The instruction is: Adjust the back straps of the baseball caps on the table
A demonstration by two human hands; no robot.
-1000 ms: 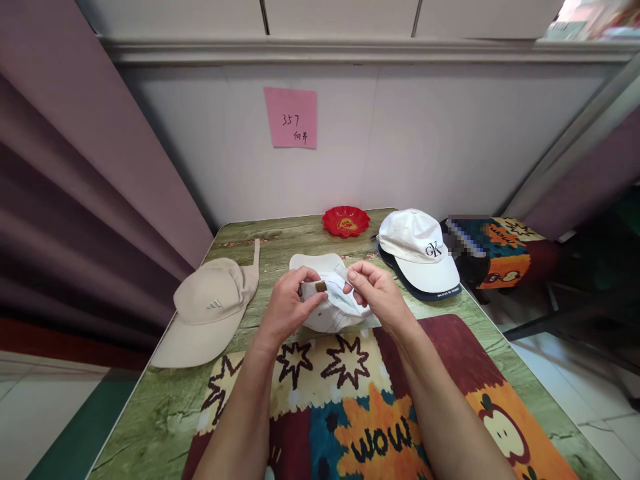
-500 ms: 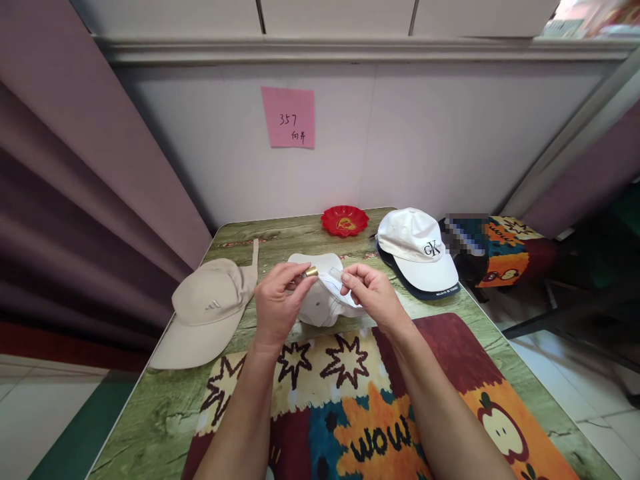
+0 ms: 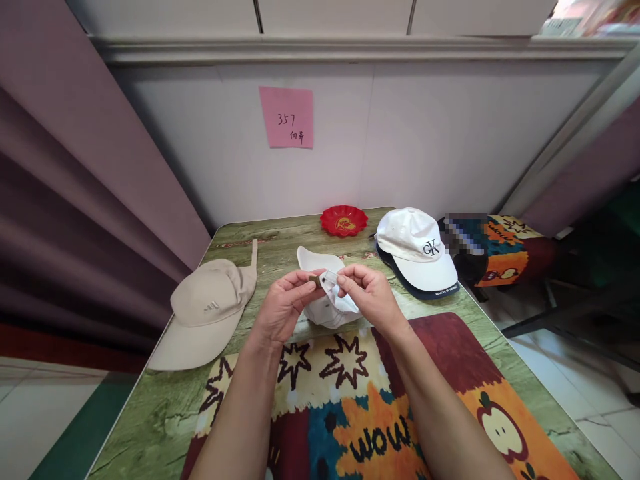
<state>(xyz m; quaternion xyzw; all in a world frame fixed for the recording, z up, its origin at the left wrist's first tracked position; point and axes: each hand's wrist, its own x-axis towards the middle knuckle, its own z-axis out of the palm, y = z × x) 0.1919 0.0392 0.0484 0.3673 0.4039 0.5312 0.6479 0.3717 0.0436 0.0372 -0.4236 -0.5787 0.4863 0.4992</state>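
A white cap (image 3: pixel 325 315) lies in the middle of the table, its back opening turned toward me and its brim away. Between thumb and fingers, my left hand (image 3: pixel 285 300) pinches a small brass-coloured buckle (image 3: pixel 315 281) on one side of that opening. My right hand (image 3: pixel 369 293) is closed on the end of the cap's white strap (image 3: pixel 330 277), which shows a dark spot near its tip. Strap and buckle are close together; whether they touch I cannot tell.
A beige cap (image 3: pixel 205 300) with its strap sticking up lies at the left. At the right, a white cap with dark letters (image 3: pixel 413 243) sits on a navy cap (image 3: pixel 445 292). Behind stands a red scalloped dish (image 3: pixel 344 220). A patterned mat (image 3: pixel 350 393) covers the near side.
The hands have drawn closer together, bringing strap and buckle nearly to one spot. The cap has turned slightly, and its brim now stands higher.
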